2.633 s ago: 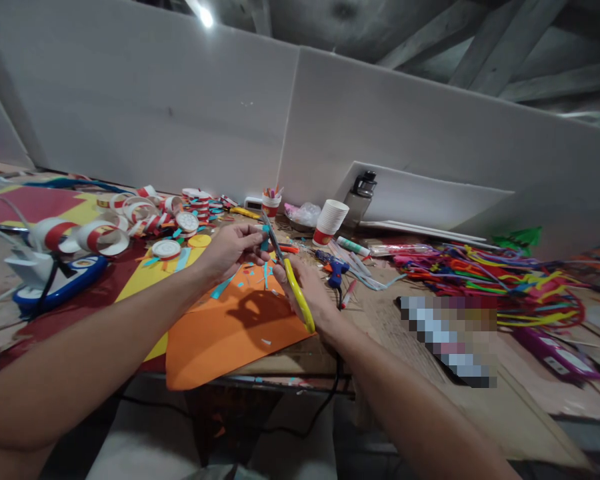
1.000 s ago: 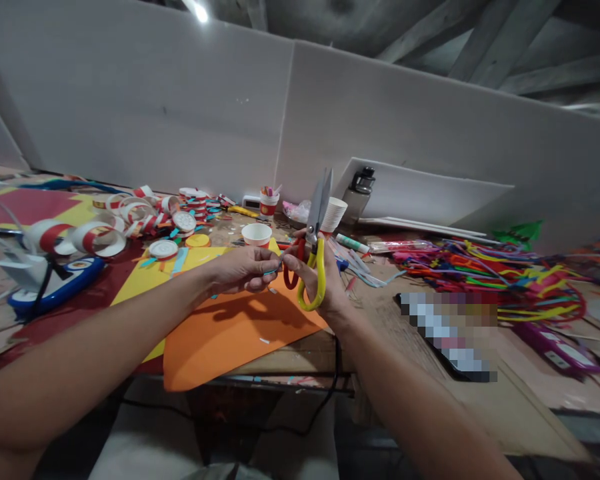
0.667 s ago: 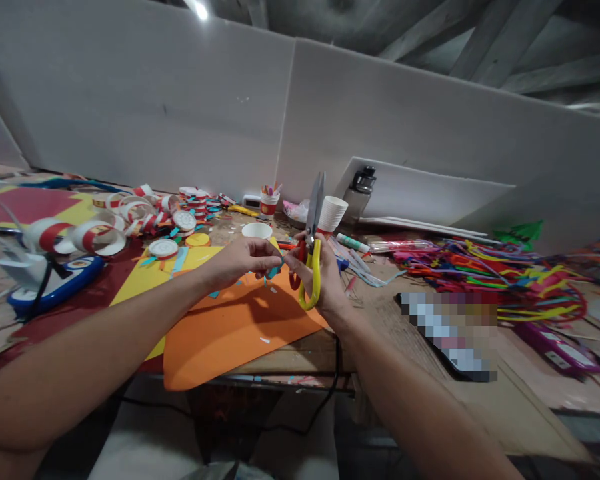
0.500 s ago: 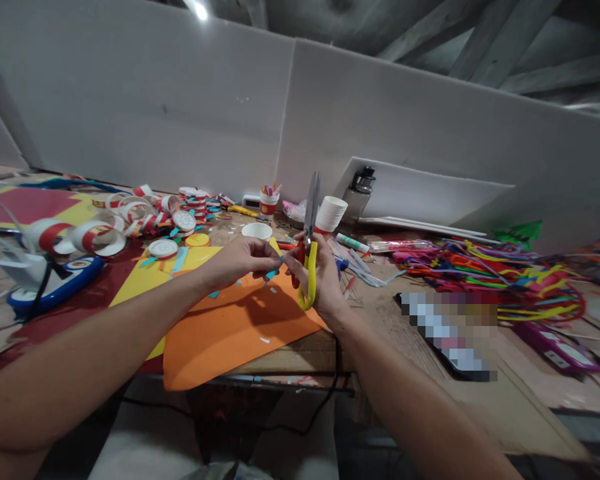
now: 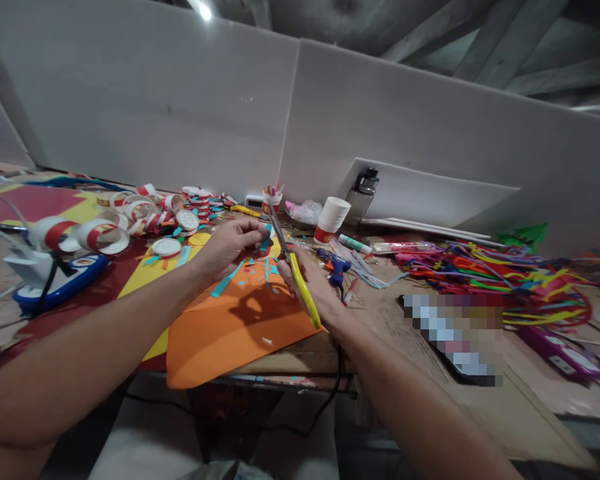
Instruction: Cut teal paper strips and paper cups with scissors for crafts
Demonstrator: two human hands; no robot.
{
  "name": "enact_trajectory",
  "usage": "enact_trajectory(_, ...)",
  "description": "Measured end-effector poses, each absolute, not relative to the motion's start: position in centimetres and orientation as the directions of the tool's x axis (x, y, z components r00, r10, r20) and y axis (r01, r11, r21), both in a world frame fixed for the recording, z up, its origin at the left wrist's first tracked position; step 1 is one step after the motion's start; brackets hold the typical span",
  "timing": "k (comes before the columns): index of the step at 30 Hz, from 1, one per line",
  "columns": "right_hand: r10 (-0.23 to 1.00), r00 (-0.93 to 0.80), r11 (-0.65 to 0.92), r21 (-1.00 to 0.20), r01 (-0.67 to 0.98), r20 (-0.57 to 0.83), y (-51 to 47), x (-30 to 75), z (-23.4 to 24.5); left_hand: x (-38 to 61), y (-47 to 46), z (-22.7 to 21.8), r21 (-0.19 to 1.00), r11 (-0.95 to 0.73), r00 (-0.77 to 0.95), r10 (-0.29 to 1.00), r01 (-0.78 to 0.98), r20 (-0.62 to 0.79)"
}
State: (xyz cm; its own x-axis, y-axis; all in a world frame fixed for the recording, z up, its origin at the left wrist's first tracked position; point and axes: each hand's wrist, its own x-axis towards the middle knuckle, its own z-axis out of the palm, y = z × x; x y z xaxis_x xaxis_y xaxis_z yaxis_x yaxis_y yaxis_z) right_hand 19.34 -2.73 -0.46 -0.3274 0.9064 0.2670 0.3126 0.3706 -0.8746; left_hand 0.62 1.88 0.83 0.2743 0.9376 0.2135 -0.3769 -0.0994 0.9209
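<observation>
My right hand is wrapped round the yellow handle of a pair of scissors. The blades point up and to the left, towards my other hand. Between the thumb and fingers of my left hand is a small piece of teal paper, close beside the blades. Whether the blades touch the paper I cannot tell. Below both hands lies an orange sheet with teal strips and small white scraps on it. A disc with a white rim and small colored tabs rests left of my left hand.
A stack of paper cups, a blue glue gun and a bottle stand or lie right of centre. Colorful pipe cleaners and a pixelated phone-like slab are farther right. Red-and-white rings and a blue power strip sit left.
The scissors have tipped from upright to leaning left, their blades lower. My left hand has moved left and up a little with the teal paper, apart from my right hand.
</observation>
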Motion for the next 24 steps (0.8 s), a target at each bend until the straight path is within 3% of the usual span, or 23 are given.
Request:
enact_trajectory(12, 0.907, -0.353, 0.344, -0.886, 0.311, 0.229, -3.33, 19.26, -0.22, 0.99, 1.68, 1.00, 0.909, -0.089, 0.264, 0.941, -0.408, 0.211)
enact_trajectory(24, 0.893, -0.350, 0.409, -0.832, 0.375, 0.282, -3.35, 19.17, -0.02, 1.15, 1.52, 1.22, 0.910, -0.096, 0.255, 0.943, -0.404, 0.213)
